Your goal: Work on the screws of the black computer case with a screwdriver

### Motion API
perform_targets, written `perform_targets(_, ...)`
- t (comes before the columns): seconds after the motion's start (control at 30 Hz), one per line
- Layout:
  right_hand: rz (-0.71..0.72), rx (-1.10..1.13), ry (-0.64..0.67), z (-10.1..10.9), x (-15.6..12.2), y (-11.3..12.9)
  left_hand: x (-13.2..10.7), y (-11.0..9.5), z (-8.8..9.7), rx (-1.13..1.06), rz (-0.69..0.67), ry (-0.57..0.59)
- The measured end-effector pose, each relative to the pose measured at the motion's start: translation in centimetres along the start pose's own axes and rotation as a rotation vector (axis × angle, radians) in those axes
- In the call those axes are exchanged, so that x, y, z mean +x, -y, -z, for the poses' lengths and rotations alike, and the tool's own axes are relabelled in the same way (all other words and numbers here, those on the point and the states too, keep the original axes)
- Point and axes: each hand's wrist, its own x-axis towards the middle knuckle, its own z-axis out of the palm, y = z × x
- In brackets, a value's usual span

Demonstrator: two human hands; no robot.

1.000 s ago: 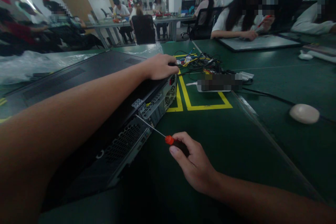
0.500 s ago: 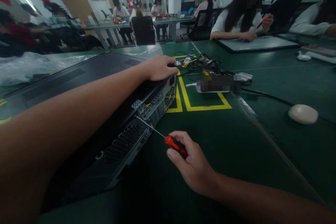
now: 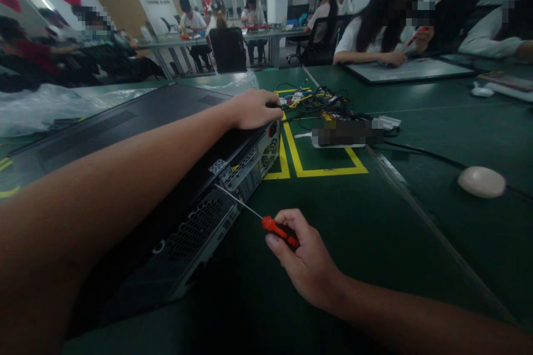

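Observation:
A black desktop computer case (image 3: 166,113) lies on its side on the green table, its metal rear panel with vents and fan grille facing right. My left hand (image 3: 256,108) is closed over the case's far rear corner, with the arm stretched across the top. My right hand (image 3: 306,252) grips a red and black screwdriver (image 3: 270,224) by its handle, thumb and fingers wrapped round it. The thin shaft points up and left, its tip against the rear edge of the case. Whether a screw sits under the tip is too small to tell.
Behind the case lies clear plastic wrap (image 3: 33,108). A tangle of cables (image 3: 328,100) and a power strip (image 3: 350,134) lie beyond my right hand. At the right is a pale mouse (image 3: 482,181). Across the table, a person works over a flat panel (image 3: 410,70).
The screwdriver handle has turned slightly in my right hand, and the fingers have shifted a little. My left hand stays on the case.

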Motion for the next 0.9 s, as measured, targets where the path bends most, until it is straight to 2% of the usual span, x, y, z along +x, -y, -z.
perform_targets(0.5,0.045,0.002,0.021,0.20,-0.04,0.01,0.18,0.30,-0.23,0.007,-0.007,-0.026)
perform_targets(0.9,0.059,0.000,-0.017,0.12,-0.12,0.21,0.24,0.29,-0.28,0.016,-0.011,-0.032)
